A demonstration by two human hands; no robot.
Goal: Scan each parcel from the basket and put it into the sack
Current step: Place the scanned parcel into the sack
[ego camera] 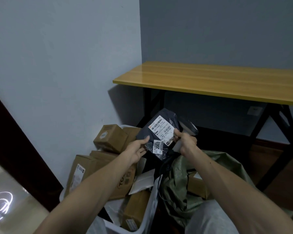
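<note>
My left hand (139,148) grips the left edge of a dark plastic mailer parcel (157,130) with white barcode labels, held up over the basket and the sack. My right hand (186,143) is closed on the handle of a grey barcode scanner (188,128), and its fingertips touch the parcel's right edge beside the label. Below the left arm, a white basket (148,211) holds several brown cardboard boxes (111,138) and a white envelope. A green woven sack (179,179) stands open at the right of the basket, with one cardboard box (197,187) inside.
A yellow-topped table (210,80) on black folding legs stands behind the sack against the blue-grey wall. A dark wooden door frame (15,141) runs down the left. The scanner's black cable (159,179) hangs between basket and sack.
</note>
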